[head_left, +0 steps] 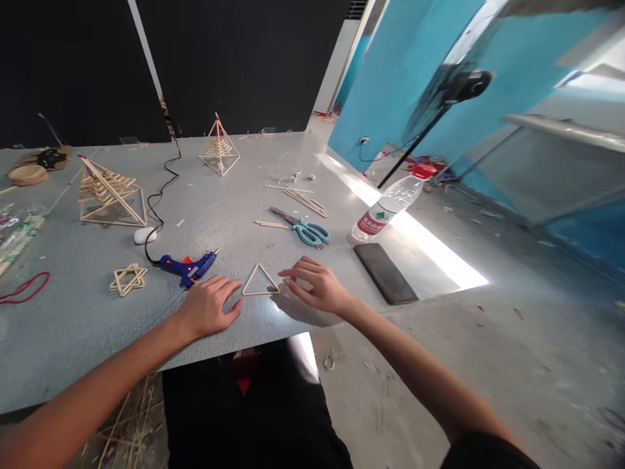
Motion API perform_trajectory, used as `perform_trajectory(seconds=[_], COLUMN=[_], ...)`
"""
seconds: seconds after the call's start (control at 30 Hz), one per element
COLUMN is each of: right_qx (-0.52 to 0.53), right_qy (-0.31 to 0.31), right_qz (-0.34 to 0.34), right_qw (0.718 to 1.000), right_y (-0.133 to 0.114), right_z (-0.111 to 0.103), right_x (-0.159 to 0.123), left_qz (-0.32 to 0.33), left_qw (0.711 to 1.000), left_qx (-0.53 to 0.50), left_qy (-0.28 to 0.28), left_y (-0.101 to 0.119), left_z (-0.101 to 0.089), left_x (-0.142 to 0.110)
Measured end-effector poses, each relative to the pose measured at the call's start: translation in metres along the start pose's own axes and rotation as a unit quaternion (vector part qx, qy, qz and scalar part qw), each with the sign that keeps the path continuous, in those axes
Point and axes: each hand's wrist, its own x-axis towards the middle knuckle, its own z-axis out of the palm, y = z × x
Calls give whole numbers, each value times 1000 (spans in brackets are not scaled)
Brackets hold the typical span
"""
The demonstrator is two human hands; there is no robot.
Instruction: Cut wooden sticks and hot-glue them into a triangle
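Observation:
A small triangle of thin wooden sticks (pixel 260 293) lies flat on the grey table between my hands. My left hand (pixel 209 306) is beside its left corner, thumb and fingers apart, holding nothing. On the other side, my right hand (pixel 312 283) is near the right corner with its fingers apart and nothing visible in them. A blue hot glue gun (pixel 190 267) lies just beyond my left hand, its nozzle pointing right. Farther left rests a six-pointed star of sticks (pixel 128 280). Blue-handled scissors (pixel 310 232) lie beyond my right hand.
Loose sticks (pixel 305 202) lie behind the scissors. Two stick pyramids (pixel 112 195) stand farther back. A plastic water bottle (pixel 385 212) and dark phone (pixel 385 273) are near the table's right edge. The glue gun's black cord (pixel 155 195) runs back; a white computer mouse (pixel 145 235) sits beside it.

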Motion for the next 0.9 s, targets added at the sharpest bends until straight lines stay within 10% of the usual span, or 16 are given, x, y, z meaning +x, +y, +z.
perform_trajectory(seconds=[0.3,0.6,0.9], right_qx=[86,87,57], right_qy=[68,-120,-129], right_qz=[-98,-96,-83], right_qw=[989,984,986], right_y=[38,27,27], right_z=[26,31,34], right_x=[39,33,30], left_qz=[-47,-54,-38], left_qw=[997,996,997], left_qx=[-31,-32,-13], left_qy=[-43,-62,-59], left_y=[10,12,14], left_z=[1,4,3], left_x=[10,15,16])
